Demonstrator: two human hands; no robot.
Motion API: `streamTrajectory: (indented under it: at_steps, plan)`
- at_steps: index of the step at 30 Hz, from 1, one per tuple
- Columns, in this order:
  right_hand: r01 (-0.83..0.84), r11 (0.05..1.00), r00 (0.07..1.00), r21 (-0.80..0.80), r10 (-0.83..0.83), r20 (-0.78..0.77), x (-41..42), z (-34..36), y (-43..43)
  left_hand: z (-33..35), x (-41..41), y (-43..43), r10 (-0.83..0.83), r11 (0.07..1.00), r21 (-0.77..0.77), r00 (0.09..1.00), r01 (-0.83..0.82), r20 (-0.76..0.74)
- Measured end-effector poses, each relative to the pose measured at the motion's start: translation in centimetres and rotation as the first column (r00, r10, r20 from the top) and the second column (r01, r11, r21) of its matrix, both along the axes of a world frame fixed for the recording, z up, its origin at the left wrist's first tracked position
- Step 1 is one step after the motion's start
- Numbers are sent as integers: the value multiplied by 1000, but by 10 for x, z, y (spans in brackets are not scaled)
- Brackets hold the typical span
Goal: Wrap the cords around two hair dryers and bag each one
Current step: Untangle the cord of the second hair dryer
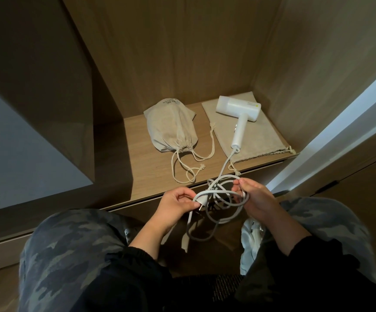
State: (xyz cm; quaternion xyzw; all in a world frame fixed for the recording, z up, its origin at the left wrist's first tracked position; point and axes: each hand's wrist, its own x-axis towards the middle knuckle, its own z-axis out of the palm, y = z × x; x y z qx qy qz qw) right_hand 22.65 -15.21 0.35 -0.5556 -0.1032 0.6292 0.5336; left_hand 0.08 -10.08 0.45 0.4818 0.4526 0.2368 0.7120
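Observation:
A white hair dryer (238, 113) lies on a flat beige drawstring bag (256, 140) at the right of the wooden shelf. Its white cord (218, 203) runs off the shelf edge into a loose tangle of loops between my hands. My left hand (178, 202) pinches the plug end of the cord. My right hand (253, 197) holds several loops of it. To the left on the shelf lies a filled beige bag (171, 127), its mouth drawn closed and its strings trailing toward me.
The wooden shelf (155, 163) sits in a niche with wood walls behind and at both sides. My knees in camouflage trousers (70, 255) fill the foreground. A white shoe (251, 239) shows below my right hand.

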Motion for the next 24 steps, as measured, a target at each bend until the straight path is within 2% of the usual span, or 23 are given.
streamTrajectory:
  at_steps: [2,5,11,14,19,24]
  plan:
    - [30,999,999,36,-31,27,-1,0,0,-2,1,0,11,999,43,997,-8,-74]
    - [109,991,993,79,-111,25,2,-2,2,-5,2,-1,-76,991,98,983,93,-165]
    - [210,974,961,85,-190,-201,6,2,1,-14,6,-5,-171,950,172,894,261,-414]
    - [206,976,944,72,-178,-279,5,8,0,-18,5,-4,-161,960,147,899,238,-407]
    - [75,993,987,88,-61,-149,1,13,-1,-11,4,-4,-104,962,200,927,186,-361]
    - [-42,997,995,61,36,94,-2,14,-3,-10,5,-8,-127,956,208,932,206,-339]
